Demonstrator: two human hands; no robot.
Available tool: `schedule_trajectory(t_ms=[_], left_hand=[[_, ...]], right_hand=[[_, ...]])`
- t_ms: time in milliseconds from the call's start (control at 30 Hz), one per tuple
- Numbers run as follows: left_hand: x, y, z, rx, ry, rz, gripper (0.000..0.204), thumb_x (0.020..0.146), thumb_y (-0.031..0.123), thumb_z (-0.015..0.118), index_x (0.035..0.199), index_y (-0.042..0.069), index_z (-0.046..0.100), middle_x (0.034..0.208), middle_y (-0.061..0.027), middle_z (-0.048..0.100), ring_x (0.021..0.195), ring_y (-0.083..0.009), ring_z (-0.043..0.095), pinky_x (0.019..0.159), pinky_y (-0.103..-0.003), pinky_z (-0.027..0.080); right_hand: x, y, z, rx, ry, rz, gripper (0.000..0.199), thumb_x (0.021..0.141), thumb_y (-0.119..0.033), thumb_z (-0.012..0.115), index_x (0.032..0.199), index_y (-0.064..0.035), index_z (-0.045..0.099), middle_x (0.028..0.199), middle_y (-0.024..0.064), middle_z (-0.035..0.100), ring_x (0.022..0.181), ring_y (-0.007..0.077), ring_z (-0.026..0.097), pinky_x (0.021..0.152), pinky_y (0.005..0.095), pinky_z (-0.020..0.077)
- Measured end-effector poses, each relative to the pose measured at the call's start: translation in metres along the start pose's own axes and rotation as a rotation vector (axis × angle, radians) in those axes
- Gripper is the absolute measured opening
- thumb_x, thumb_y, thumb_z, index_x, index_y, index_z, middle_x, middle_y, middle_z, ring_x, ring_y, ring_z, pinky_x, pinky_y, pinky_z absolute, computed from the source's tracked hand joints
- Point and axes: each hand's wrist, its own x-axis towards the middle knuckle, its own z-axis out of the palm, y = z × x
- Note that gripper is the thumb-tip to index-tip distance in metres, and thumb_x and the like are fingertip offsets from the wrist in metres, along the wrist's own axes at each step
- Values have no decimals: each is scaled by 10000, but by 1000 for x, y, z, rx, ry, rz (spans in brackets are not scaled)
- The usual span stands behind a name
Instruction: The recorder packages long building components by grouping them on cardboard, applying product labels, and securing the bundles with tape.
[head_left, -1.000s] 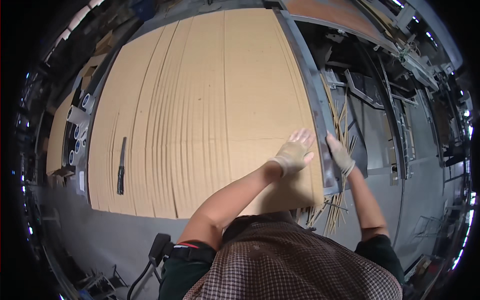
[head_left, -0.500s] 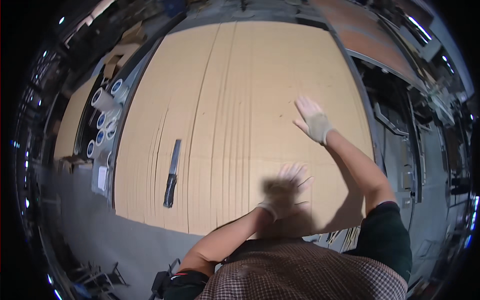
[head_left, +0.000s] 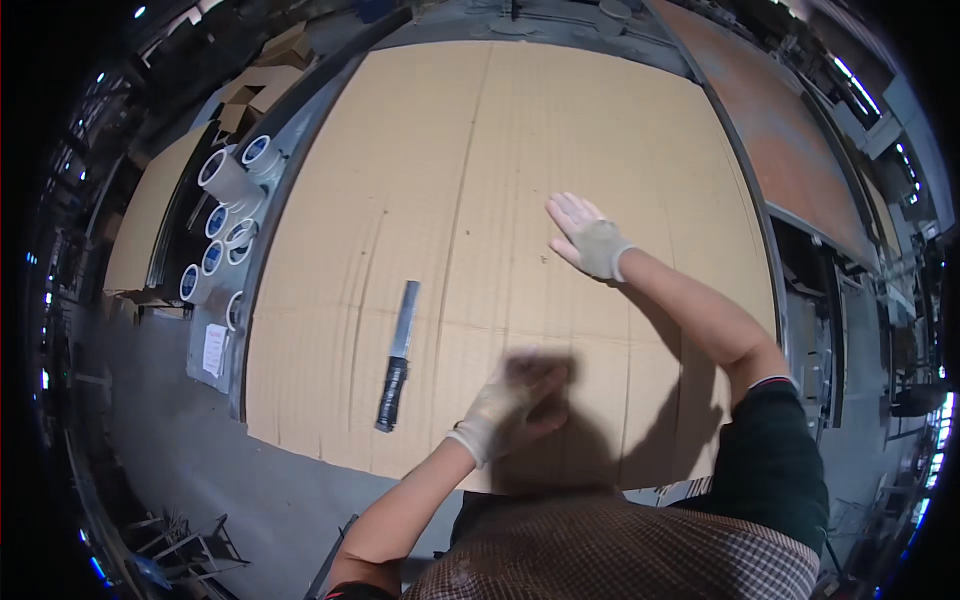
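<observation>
A large brown cardboard sheet (head_left: 560, 110) with long creases spreads in front of me. My right hand (head_left: 590, 238), in a pale fingerless glove, lies flat on or just over it, right of the middle, fingers stretched out. Closer to my body, my left hand (head_left: 505, 405) hovers over or touches the sheet, gloved alike. Its thumb stands apart from the fingers; a dark blur partly covers the fingertips, and I make out nothing held. Left of that hand lies a long knife (head_left: 398, 355), its grey blade pointing away and its black handle towards me.
Several rolls of clear tape or film (head_left: 225, 180) stand on a side surface at the left, by stacked cardboard (head_left: 150, 235). A dark rail (head_left: 290, 215) runs along the sheet's left edge. A reddish-brown panel (head_left: 760, 120) lies at the far right.
My left hand has moved left and its fingers have drawn less wide. The right hand has slid left across the sheet. The whole view has shifted, so the knife appears farther right.
</observation>
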Motion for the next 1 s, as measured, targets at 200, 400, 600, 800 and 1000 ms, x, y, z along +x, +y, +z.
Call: schedule_trajectory(t_ms=[200, 400, 600, 800, 1000], left_hand=[[-73, -63, -60, 511, 337, -452, 683, 881, 329, 617, 1462, 44, 401, 1478, -299, 362, 1392, -464, 301, 1168, -574, 170], [-72, -77, -56, 410, 368, -381, 575, 890, 167, 592, 1427, 50, 421, 1478, -290, 357, 1364, -483, 343, 1162, -552, 233], [-90, -109, -66, 99, 598, -359, 442, 823, -20, 549, 1259, 56, 543, 1190, -203, 597, 1114, -399, 556, 978, -481, 435], [-175, -139, -141, -306, 893, -372, 393, 846, 18, 579, 1239, 33, 569, 1098, -158, 632, 997, -274, 617, 881, -374, 494], [-298, -236, -270, -200, 940, -528, 431, 825, 43, 594, 1252, 0, 558, 1205, -175, 639, 1108, -287, 617, 967, -372, 462]], right_hand=[[129, -54, -90, 149, -342, 190, 531, 960, -446, 485, 1281, -25, 535, 1341, 175, 532, 1300, 341, 457, 1073, 452, 365], [106, -87, 47, 26, 200, -36, 473, 911, -396, 535, 1238, -55, 547, 1227, 216, 543, 1194, 389, 492, 1012, 450, 410], [156, -78, -20, 136, -162, 366, 562, 912, -393, 537, 1310, -1, 478, 1288, 234, 518, 1251, 386, 442, 1065, 469, 341], [125, -70, 61, -13, 51, 346, 528, 932, -343, 527, 1297, 31, 456, 1253, 263, 515, 1215, 412, 458, 1042, 475, 360], [133, -42, 47, 209, -137, 661, 509, 964, -325, 527, 1325, 32, 501, 1332, 262, 515, 1268, 401, 471, 1072, 428, 378]])
